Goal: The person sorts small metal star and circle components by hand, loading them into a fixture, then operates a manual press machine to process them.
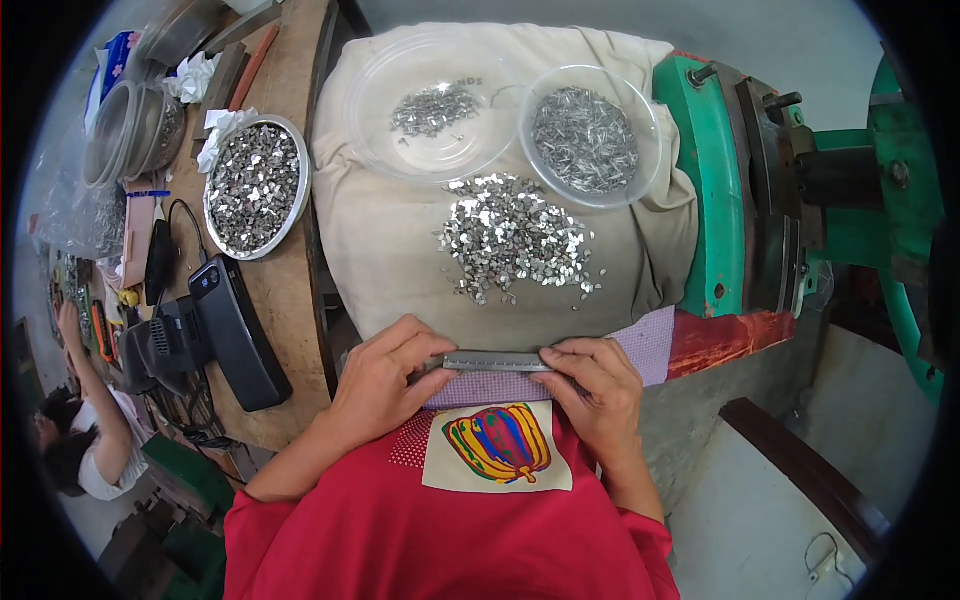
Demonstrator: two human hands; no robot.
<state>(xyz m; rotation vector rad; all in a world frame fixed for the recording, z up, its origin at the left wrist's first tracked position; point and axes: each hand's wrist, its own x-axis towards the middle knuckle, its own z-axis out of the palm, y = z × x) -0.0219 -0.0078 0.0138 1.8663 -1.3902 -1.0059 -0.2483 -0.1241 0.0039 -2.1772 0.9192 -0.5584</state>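
Note:
A narrow grey metal bar (pixel 497 361) with a row of small marks or slots along it lies level between my two hands, close to my body. My left hand (pixel 385 372) pinches its left end between thumb and fingers. The right end is pinched the same way by my right hand (pixel 603 388). Just beyond the bar, a heap of small flat shiny metal pieces (pixel 520 235) is spread on a beige cloth (pixel 385 270). Behind the heap stand a clear tub (pixel 650 172) of thin metal pins (pixel 585 140) and a wider clear dish (pixel 372 130) with a few small metal parts.
A wooden table (pixel 285 330) at left carries an oval bowl (pixel 300 195) of metal pieces, a black device (pixel 238 330), cables and plastic tubs (pixel 112 130). Green machinery (pixel 705 200) with protruding bolts stands close on the right. Another person (pixel 105 440) works at far left.

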